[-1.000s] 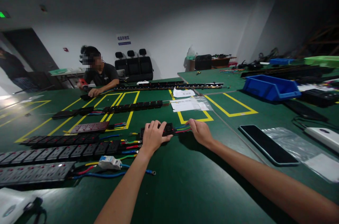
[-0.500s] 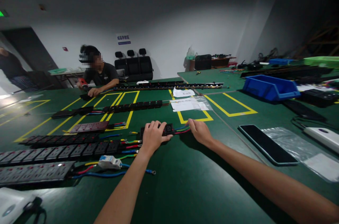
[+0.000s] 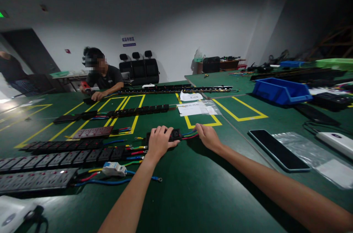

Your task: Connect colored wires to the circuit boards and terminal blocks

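Note:
A short black socket module (image 3: pixel 174 134) lies on the green table (image 3: pixel 193 189) with red, blue and green wires (image 3: pixel 189 135) coming out of its right end. My left hand (image 3: pixel 159 142) rests on top of the module, fingers curled over its far edge and holding it down. My right hand (image 3: pixel 208 136) is just to the right, fingers closed around the ends of those wires.
Rows of black socket strips (image 3: pixel 68 156) with coloured leads and a white breaker (image 3: pixel 114 169) lie at the left. A phone (image 3: pixel 278 148), plastic bags (image 3: pixel 311 152) and a blue bin (image 3: pixel 282 91) are at the right. Another person (image 3: pixel 103 75) works across the table.

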### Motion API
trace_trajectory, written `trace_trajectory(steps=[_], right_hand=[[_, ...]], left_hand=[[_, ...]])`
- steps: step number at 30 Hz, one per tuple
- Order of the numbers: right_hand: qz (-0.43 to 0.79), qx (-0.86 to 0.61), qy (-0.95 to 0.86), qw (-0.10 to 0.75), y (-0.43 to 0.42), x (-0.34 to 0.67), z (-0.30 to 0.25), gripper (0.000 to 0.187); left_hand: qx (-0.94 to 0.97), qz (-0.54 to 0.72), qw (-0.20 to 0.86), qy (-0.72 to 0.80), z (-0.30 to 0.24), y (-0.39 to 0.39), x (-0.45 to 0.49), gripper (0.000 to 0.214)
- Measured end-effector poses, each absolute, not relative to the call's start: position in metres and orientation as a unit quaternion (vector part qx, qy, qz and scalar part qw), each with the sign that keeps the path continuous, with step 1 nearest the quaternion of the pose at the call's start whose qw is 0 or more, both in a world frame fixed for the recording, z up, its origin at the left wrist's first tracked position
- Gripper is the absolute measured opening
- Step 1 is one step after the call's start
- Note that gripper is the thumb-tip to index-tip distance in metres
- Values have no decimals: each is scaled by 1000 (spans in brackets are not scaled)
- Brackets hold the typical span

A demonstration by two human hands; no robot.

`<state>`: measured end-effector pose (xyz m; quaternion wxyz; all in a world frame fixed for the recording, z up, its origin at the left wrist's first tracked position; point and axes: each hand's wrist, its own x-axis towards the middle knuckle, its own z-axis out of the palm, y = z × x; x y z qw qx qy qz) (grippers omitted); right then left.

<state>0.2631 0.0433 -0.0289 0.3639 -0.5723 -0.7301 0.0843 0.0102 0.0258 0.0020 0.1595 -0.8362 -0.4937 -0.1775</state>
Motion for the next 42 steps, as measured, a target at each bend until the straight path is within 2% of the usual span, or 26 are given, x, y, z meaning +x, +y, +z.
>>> trace_trajectory(steps=[21,33,42], right_hand=[[71,-569,-728,375,44,264,-31,61],[30,-582,-752,309,42,261,-29,55],[82,-576,-737,345,42,264,-26,62]], left_hand=[[-833,-175,151,-503,4,25,10,56],[-834,-172,153,-501,4,25,11,55],[-833,-174,158,-500,5,24,10,55]])
